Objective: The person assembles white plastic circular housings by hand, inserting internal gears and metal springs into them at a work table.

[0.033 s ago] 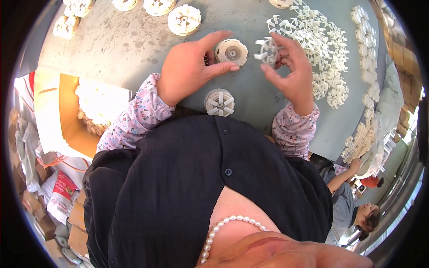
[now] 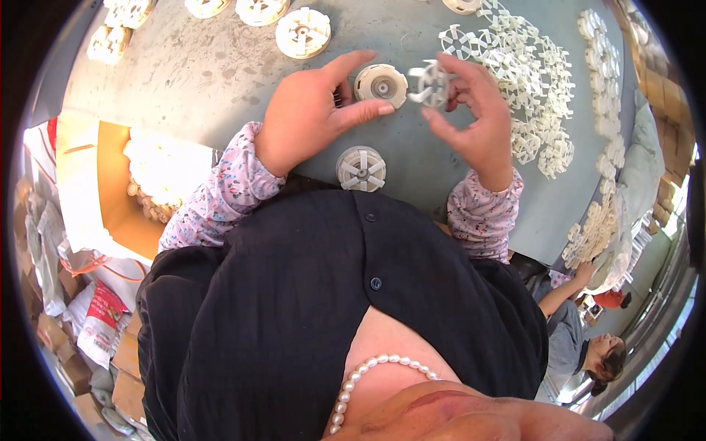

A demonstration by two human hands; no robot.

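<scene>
My left hand [image 2: 305,110] curves around the left side of a round cream plastic housing [image 2: 381,87] lying on the table. Its thumb and forefinger are spread apart, the thumb close by the housing's near edge. Between the fingertips of my right hand [image 2: 476,103] is a white spoked plastic ring [image 2: 432,82], slightly blurred and tilted on edge just right of the housing. Nearer to me, at the table's front edge, sits another round housing [image 2: 361,169] with white spokes across its top.
A heap of white spoked rings [image 2: 526,81] covers the table's right side. Stacked round parts [image 2: 601,81] line the far right edge. Several cream housings [image 2: 303,34] stand at the back left. An orange-yellow box [image 2: 118,191] holds parts at left. A co-worker [image 2: 570,349] is at lower right.
My right hand has shifted a little to the left with the spoked ring, closer to the housing. My left hand has barely moved.
</scene>
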